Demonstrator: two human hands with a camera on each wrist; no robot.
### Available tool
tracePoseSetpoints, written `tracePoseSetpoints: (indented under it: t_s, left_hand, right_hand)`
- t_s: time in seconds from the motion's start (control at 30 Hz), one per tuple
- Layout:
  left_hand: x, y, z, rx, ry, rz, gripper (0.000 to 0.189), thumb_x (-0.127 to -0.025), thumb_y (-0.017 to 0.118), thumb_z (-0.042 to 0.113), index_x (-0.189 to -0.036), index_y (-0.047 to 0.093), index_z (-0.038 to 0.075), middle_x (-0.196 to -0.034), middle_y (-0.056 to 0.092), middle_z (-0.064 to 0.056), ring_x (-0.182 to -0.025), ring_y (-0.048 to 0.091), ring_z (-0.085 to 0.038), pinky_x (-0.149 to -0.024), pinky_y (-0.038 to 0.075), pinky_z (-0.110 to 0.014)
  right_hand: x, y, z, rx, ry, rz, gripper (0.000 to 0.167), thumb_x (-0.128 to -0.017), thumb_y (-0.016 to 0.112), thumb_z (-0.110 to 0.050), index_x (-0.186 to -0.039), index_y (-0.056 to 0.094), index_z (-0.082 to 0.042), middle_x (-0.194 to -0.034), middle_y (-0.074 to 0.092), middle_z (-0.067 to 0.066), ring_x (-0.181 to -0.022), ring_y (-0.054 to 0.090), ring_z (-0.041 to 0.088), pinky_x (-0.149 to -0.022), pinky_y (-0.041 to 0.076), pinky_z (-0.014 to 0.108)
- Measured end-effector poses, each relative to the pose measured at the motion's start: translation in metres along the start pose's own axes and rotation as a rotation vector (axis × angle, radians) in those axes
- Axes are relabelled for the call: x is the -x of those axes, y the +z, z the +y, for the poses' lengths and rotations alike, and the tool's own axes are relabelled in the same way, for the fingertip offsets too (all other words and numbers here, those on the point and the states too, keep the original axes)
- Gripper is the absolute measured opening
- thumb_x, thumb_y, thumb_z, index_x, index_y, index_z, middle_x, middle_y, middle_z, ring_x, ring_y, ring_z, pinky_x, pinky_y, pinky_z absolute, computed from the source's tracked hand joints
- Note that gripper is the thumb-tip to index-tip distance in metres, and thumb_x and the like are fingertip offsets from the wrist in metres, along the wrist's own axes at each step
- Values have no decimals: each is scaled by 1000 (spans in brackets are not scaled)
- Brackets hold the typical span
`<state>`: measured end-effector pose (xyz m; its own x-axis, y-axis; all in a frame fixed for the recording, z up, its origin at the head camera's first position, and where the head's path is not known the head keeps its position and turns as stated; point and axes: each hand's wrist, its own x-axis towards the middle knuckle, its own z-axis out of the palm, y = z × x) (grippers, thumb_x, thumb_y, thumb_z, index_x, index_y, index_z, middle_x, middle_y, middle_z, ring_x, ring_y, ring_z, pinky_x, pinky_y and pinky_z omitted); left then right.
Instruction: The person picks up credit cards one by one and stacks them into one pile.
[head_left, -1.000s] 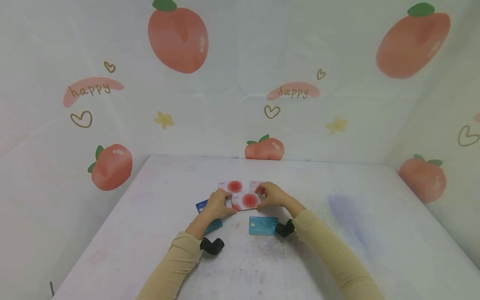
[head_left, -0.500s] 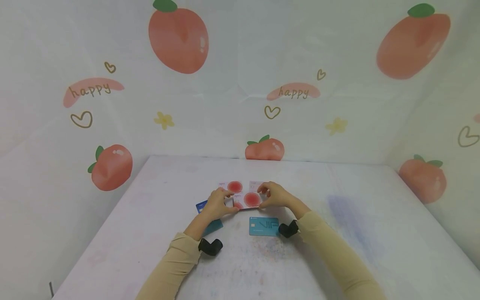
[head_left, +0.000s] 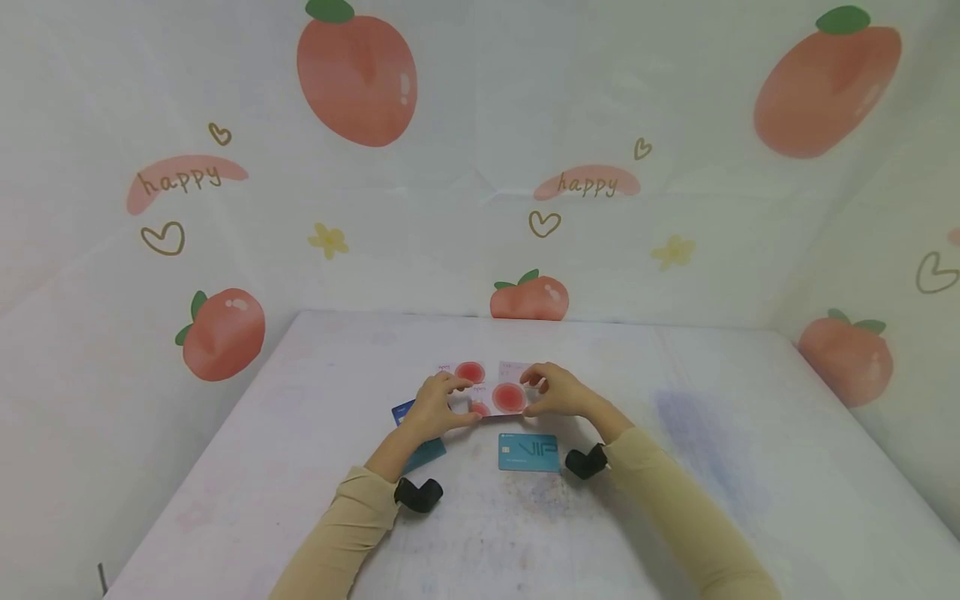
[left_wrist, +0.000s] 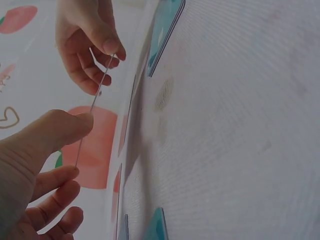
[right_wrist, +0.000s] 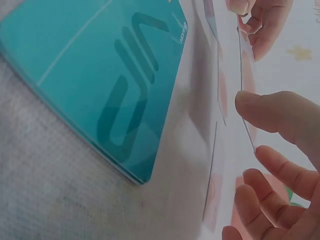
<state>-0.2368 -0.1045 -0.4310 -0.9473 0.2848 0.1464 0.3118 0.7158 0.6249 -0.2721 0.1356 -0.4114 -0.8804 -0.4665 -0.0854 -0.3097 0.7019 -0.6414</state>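
A thin white card with a red circle (head_left: 507, 398) is held between both hands near the middle of the table. My left hand (head_left: 432, 407) pinches its left end with thumb and fingertip. At the right end my right hand (head_left: 558, 393) does the same. Both wrist views show the card edge-on and raised off the tabletop. Just behind it lie a similar red-circle card (head_left: 470, 372) and a pale pink card (head_left: 512, 369), each partly covered. A teal VIP card (right_wrist: 100, 80) lies under my right wrist, stacked on at least one more card.
Beside my left hand lie a dark blue card (head_left: 402, 411) and a teal card (head_left: 425, 453), both partly hidden by that arm. A black wrist mount (head_left: 419, 495) hangs under the left sleeve, another (head_left: 587, 461) under the right. A fruit-print backdrop stands behind the white table (head_left: 360, 342).
Both hands have shifted slightly right, carrying the red-circle card with them and a little farther back. The cards on the table have stayed where they were.
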Motion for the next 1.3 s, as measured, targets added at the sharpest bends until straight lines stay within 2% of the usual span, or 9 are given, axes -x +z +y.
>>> tracePoseSetpoints:
  t_s: [0.2, 0.7, 0.87, 1.1, 1.3]
  left_hand:
    - [-1, 2, -2, 11, 40, 24, 49, -71, 79, 27, -114, 65, 9, -104, 59, -8, -98, 51, -23, -81, 44, -36]
    - [0, 5, 2, 76, 63, 7, 49, -73, 79, 23, -116, 64, 7, -106, 60, -11, -101, 52, -27, -84, 45, -39]
    - [2, 6, 4, 94, 49, 3, 52, -73, 78, 23, -119, 62, 5, -108, 59, -11, -101, 52, -25, -83, 47, -39]
    - [4, 6, 8, 101, 58, -1, 52, -74, 78, 23, -120, 62, 5, -108, 61, -11, -102, 53, -26, -85, 47, -41]
    - [5, 7, 8, 96, 61, -6, 53, -74, 78, 24, -121, 61, 5, -108, 60, -11, -102, 52, -25, -84, 47, -40]
  right_hand:
    - [4, -3, 1, -6, -14, 13, 47, -74, 77, -19, -114, 57, -4, -110, 57, 14, -95, 53, 23, -84, 50, 36]
    - [16, -7, 3, -20, -61, 30, 47, -74, 77, -19, -115, 58, -2, -109, 57, 16, -94, 53, 25, -80, 49, 32]
    - [20, -6, 5, -22, -76, 47, 48, -75, 77, -24, -114, 59, -2, -107, 57, 15, -91, 53, 23, -78, 50, 30]
    - [22, -5, 7, -40, -43, 44, 49, -75, 77, -22, -117, 58, -5, -111, 57, 13, -96, 52, 24, -81, 49, 32]
    - [25, -4, 9, -25, -38, 45, 50, -75, 77, -22, -118, 57, -5, -111, 57, 13, -95, 52, 22, -78, 48, 28]
